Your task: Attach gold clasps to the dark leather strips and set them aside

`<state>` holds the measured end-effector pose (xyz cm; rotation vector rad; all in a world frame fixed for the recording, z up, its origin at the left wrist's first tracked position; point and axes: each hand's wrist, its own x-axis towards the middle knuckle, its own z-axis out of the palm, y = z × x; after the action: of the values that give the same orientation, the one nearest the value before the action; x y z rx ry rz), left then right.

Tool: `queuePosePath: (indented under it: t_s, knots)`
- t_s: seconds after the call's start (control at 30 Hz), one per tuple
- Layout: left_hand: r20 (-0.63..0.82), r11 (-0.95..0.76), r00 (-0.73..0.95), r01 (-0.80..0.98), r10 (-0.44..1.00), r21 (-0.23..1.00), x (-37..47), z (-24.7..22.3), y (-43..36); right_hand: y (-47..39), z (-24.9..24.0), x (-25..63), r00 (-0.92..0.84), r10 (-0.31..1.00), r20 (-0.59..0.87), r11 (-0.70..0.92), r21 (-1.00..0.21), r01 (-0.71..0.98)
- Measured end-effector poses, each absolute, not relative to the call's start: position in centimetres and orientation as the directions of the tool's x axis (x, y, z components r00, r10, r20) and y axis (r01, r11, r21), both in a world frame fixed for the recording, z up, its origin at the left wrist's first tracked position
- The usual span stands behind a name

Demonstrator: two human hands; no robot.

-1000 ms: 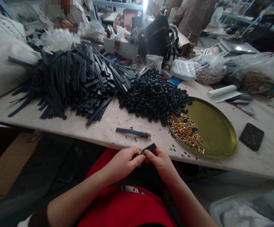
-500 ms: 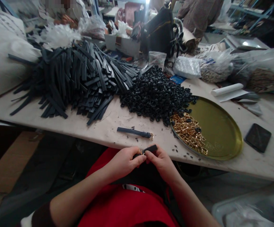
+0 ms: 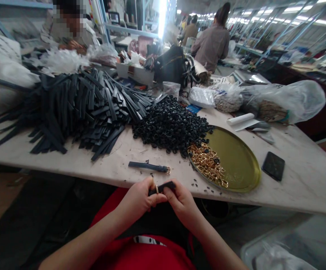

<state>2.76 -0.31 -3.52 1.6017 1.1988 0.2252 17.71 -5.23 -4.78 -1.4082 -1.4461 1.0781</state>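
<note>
Both hands meet at the near table edge: left hand and right hand each pinch with closed fingers a short dark strap with a small gold buckle at its middle. A finished strap lies on the table just beyond; the heap of black loops, the pile of dark strips and the gold tray of buckles sit farther back.

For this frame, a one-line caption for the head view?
Both hands, left hand and right hand, pinch a dark strap at the table edge.
</note>
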Motion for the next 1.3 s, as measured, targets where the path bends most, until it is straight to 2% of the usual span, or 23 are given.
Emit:
queuePosePath:
  t_s: [0.1,0.23,0.33,0.43,0.63,0.73,0.83,0.97,1.03,1.07,1.13,1.2,1.23,1.3]
  knots:
    - [-0.453,0.162,0.495,0.523,0.741,0.837,3.1,-4.1,0.3,-4.9,-5.5,18.0,-0.036,0.999,0.004,0.013,-0.966,0.259]
    - [-0.379,0.111,0.481,0.497,0.791,0.861,3.4,-5.0,0.9,-4.5,-6.2,18.2,-0.034,0.997,-0.072,-0.066,-0.986,0.155]
    - [-0.353,0.096,0.492,0.473,0.796,0.876,3.4,-4.7,1.2,-4.2,-6.3,18.1,-0.096,0.984,-0.151,-0.151,-0.989,0.008]
    - [-0.325,0.040,0.536,0.475,0.779,0.879,3.0,-3.7,1.3,-4.0,-6.4,17.9,-0.113,0.982,-0.149,-0.160,-0.983,-0.092]
    - [-0.275,-0.054,0.611,0.464,0.742,0.884,2.6,-2.1,1.4,-3.5,-6.4,17.8,-0.011,0.995,-0.102,-0.102,-0.995,0.008]
    - [-0.319,-0.005,0.560,0.500,0.765,0.866,2.8,-2.5,1.5,-3.3,-6.4,17.6,0.037,0.998,-0.059,-0.062,-0.994,0.092]
    - [-0.321,0.070,0.500,0.456,0.805,0.887,3.1,-3.4,1.5,-3.3,-6.7,17.2,0.102,0.994,-0.027,-0.050,-0.972,0.231]
    - [-0.285,0.058,0.567,0.384,0.773,0.921,3.3,-4.2,1.9,-2.6,-7.3,18.5,0.022,0.999,-0.042,-0.047,-0.940,0.337]
    - [-0.308,0.086,0.552,0.390,0.775,0.917,3.5,-4.3,2.3,-1.5,-7.4,20.4,0.078,0.997,0.014,-0.032,-0.831,0.555]
    - [-0.320,0.100,0.538,0.397,0.780,0.912,3.6,-4.3,2.5,-0.8,-7.4,21.5,0.134,0.989,0.068,-0.044,-0.720,0.693]
    - [-0.333,0.113,0.528,0.405,0.781,0.907,3.8,-4.4,2.6,0.9,-7.5,23.5,0.201,0.966,0.164,-0.118,-0.412,0.903]
    - [-0.329,0.106,0.531,0.406,0.781,0.908,3.9,-4.5,2.5,2.6,-7.8,24.7,0.222,0.960,0.167,-0.197,-0.158,0.968]
    - [-0.322,0.100,0.530,0.405,0.785,0.909,3.9,-4.5,2.4,3.3,-8.0,25.0,0.227,0.961,0.155,-0.215,-0.092,0.972]
    - [-0.303,0.084,0.524,0.401,0.796,0.912,3.6,-4.6,2.2,4.2,-8.3,25.1,0.223,0.964,0.143,-0.215,-0.068,0.974]
